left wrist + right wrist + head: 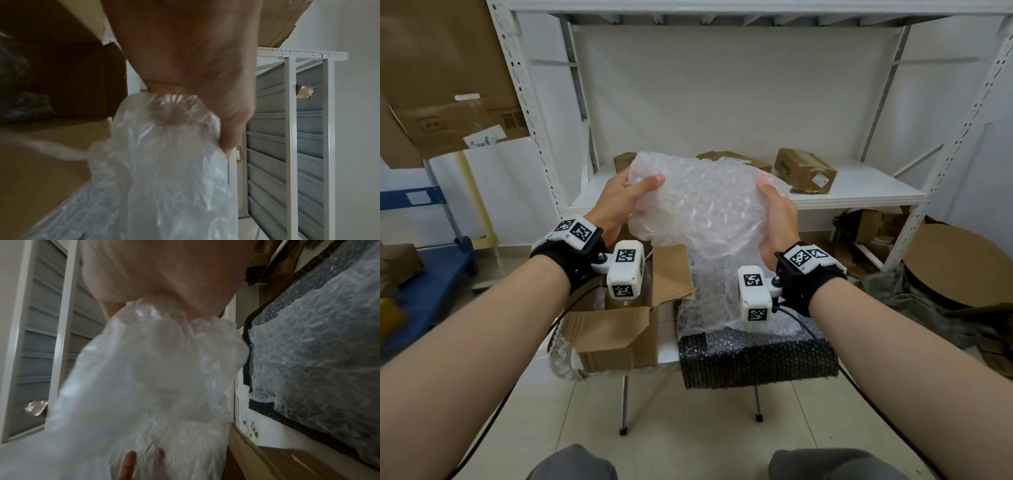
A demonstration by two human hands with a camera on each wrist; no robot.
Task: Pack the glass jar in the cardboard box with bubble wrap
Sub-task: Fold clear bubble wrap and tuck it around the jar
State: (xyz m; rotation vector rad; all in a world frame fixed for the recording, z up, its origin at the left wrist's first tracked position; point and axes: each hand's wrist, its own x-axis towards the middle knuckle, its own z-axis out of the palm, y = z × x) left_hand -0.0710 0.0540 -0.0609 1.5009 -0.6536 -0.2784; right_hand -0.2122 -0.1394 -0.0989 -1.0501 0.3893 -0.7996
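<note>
A crumpled clear bubble wrap sheet (702,205) hangs in the air above the small table, and both my hands grip it. My left hand (637,193) pinches its left edge, thumb in front and fingers behind. My right hand (774,209) grips the right edge the same way. Below my left wrist stands the open cardboard box (616,335). The glass jar (625,302) is inside it, mostly hidden by the wrist camera. The wrist views show each palm, my left hand (205,81) and my right hand (164,272), closed on the bubble wrap (164,162) (144,378).
More clear wrap (722,301) lies on a black bubble wrap pad (756,359) on the table's right half. Behind stands a white metal shelf (859,198) with cardboard parcels (804,169). A blue cart (431,274) is on the left and round cardboard (962,263) on the right floor.
</note>
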